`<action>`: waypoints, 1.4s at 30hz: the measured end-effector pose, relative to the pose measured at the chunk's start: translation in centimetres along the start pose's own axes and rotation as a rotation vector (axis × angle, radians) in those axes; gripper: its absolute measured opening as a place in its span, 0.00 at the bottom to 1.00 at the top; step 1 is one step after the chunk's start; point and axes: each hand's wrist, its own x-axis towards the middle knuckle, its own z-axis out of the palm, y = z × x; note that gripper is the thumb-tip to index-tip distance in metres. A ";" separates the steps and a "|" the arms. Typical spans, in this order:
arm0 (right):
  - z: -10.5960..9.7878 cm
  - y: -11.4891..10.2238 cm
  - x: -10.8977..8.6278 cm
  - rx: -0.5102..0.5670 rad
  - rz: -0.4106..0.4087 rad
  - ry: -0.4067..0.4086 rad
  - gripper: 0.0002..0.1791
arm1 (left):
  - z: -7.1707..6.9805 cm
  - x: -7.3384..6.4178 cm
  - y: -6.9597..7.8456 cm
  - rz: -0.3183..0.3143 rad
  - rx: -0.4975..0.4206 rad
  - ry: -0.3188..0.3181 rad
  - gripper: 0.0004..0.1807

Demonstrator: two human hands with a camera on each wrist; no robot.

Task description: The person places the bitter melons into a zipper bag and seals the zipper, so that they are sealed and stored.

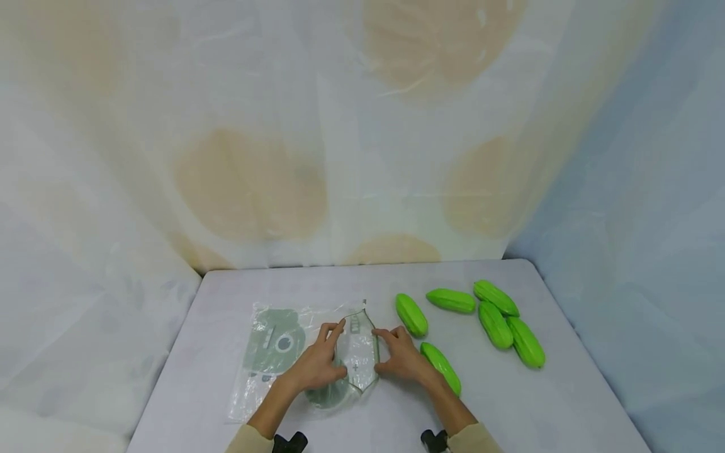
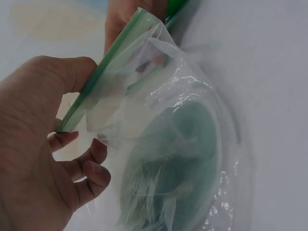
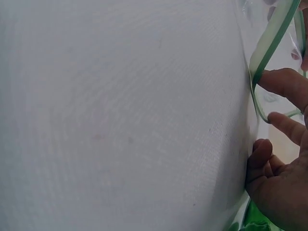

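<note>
A clear plastic zip bag [image 1: 274, 340] with a pale green print and a round eye design lies on the table, its mouth on the right spread into a six-sided opening. Along the left side of that mouth, my left hand [image 1: 319, 363] holds the lip, thumb and fingers apart. My right hand [image 1: 402, 357] holds the opposite lip, its thumb near the front corner and a finger farther back. In the left wrist view, the green zip strip [image 2: 103, 70] runs past the left thumb. The strip [image 3: 276, 45] meets the right hand's fingertips in the right wrist view.
Several bright green, ridged, cucumber-shaped vegetables lie right of the bag. One vegetable [image 1: 442, 368] is beside my right wrist, another [image 1: 411, 314] just beyond that hand. Three vegetables [image 1: 496, 324] cluster farther right. A patterned curtain [image 1: 340, 189] hangs behind the white table [image 1: 544, 409].
</note>
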 end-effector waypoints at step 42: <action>0.3 0.3 0.1 -0.027 -0.044 0.019 0.37 | 1.5 0.6 -1.0 -0.018 -0.110 0.078 0.54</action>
